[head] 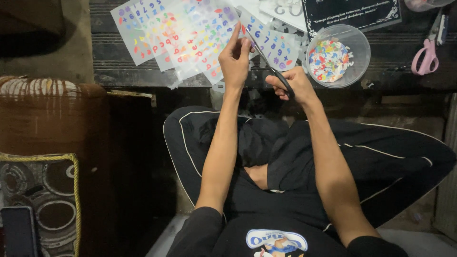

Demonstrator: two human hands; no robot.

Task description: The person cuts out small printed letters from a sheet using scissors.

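My left hand [234, 57] pinches the edge of a clear sticker sheet [197, 33] printed with small colourful numbers and symbols. Black-handled scissors [267, 64] are gripped in my right hand [294, 84], their blades angled up-left to the sheet's edge beside my left fingers. More such sheets [143, 26] lie fanned on the dark wooden table [119, 71]. A round clear tub [338, 56] filled with several small colourful cut-outs stands just right of my right hand.
Pink-handled scissors [427, 56] lie at the table's right end. A dark card with white lettering [352, 12] lies behind the tub. My crossed legs in black shorts [266, 143] are below. A brown cushion [43, 114] and a phone [19, 231] sit at left.
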